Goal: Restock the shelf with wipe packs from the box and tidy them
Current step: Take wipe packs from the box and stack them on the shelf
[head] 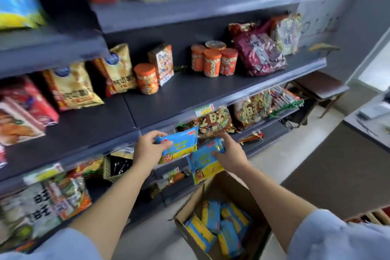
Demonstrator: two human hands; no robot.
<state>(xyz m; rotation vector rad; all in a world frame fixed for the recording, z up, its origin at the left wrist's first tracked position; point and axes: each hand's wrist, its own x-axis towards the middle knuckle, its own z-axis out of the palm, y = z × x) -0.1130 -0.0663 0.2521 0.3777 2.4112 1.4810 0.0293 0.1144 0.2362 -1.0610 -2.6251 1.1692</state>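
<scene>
My left hand [150,149] grips a blue and yellow wipe pack [181,143] by its left end, just below the front lip of the dark grey shelf [160,99]. My right hand [231,155] holds a second wipe pack [203,163], tilted, a little lower and to the right. Both packs hang in the air above the open cardboard box [190,205] on the floor. Several more blue and yellow wipe packs [221,226] lie inside the box.
The shelf board carries orange-lidded jars [213,60], a small carton [161,63], yellow snack bags [71,86] and a purple bag [259,53], with a bare stretch in front. Lower shelves hold snack bags. A stool [318,86] and a counter [367,120] stand at the right.
</scene>
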